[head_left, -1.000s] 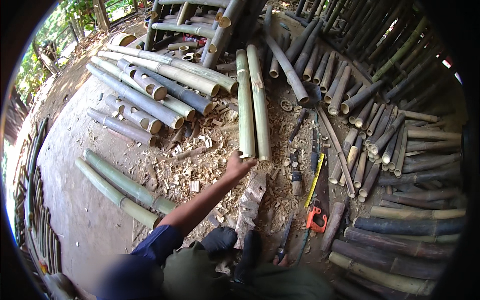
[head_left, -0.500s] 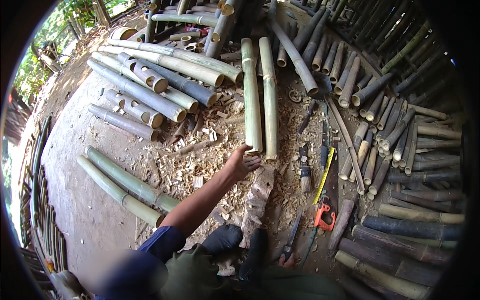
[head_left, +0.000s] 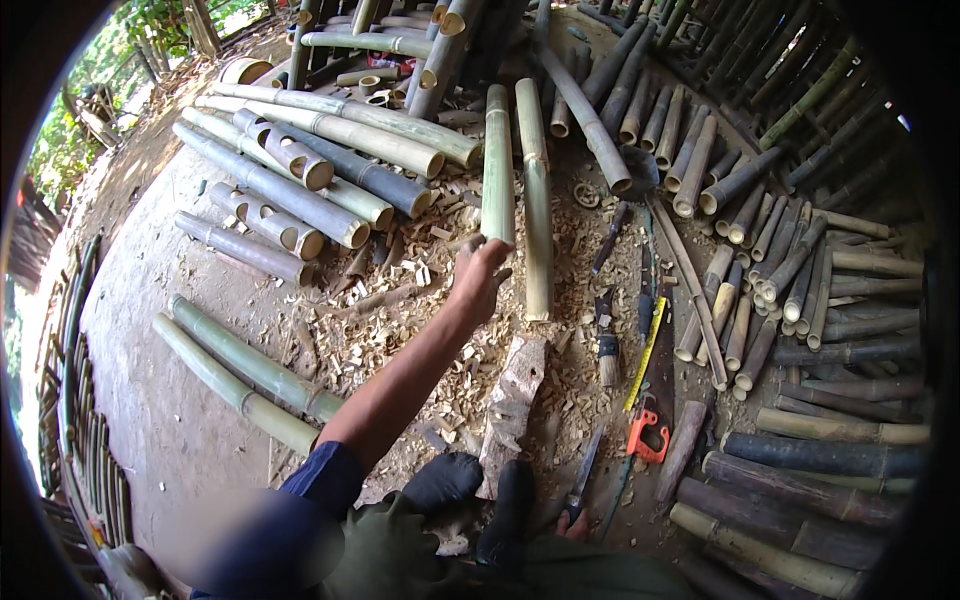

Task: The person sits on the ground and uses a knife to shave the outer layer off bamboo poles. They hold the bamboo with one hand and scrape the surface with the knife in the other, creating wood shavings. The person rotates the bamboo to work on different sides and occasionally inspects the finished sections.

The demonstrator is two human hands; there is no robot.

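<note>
My left hand (head_left: pixel 481 272) is closed around the near end of a pale green split bamboo piece (head_left: pixel 497 165). That end looks raised off the ground, and the piece points away from me. Just right of it lies a second split bamboo piece (head_left: pixel 537 215), untouched. My right hand (head_left: pixel 573 524), low in the view and partly hidden, grips the handle of a knife (head_left: pixel 585 470), its blade pointing forward. Between my dark-shod feet (head_left: pixel 445 480) and the bamboo lies a rough wooden block (head_left: pixel 513 405).
Wood chips (head_left: pixel 400 330) cover the ground. At right lie an orange-handled saw (head_left: pixel 649 436), a yellow measuring tape (head_left: pixel 648 355) and a brush-like tool (head_left: pixel 608 345). Bamboo poles (head_left: pixel 340 205) lie at left, two green lengths (head_left: pixel 245 390) nearer; cut bamboo (head_left: pixel 780 260) is stacked right.
My left hand has moved forward from an open pose and closed on the left bamboo piece, whose near end has come up. My right hand with the knife has stayed in place.
</note>
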